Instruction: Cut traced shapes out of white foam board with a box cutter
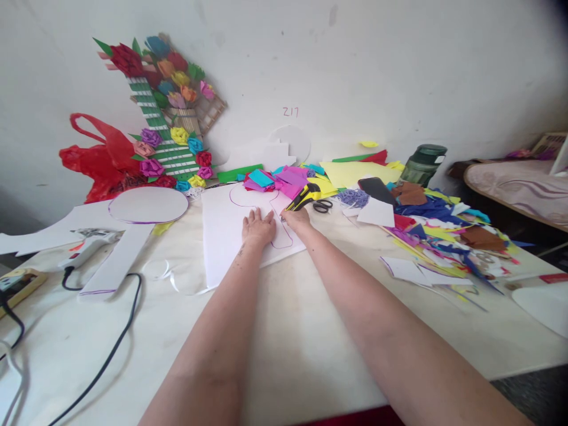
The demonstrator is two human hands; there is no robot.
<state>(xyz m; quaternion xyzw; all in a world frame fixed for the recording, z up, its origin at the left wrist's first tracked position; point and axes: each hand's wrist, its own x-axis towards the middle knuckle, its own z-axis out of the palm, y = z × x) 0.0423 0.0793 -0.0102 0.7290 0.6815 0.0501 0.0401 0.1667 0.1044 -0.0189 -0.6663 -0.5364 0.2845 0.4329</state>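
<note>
A white sheet of board (pixel 222 248) lies on the table with a curved purple outline drawn on it. My left hand (pixel 258 228) rests flat on this board, fingers spread, inside the drawn shape. In my right hand (pixel 296 220) is a yellow and black utility knife (pixel 304 197), tilted with its lower end at the purple line. The blade tip is too small to make out. Black-handled scissors (pixel 323 206) lie just beyond my right hand. Magenta and blue paper pieces (pixel 284 177) cover the board's far edge.
On the left are a glue gun (pixel 89 247), its black cable, a power strip (pixel 20 290) and cut white shapes (pixel 148 205). A paper-flower decoration (pixel 171 130) leans on the wall beside a red bag (pixel 100 157). Colourful scraps (pixel 448 228) and a green bottle (pixel 423 164) stand right.
</note>
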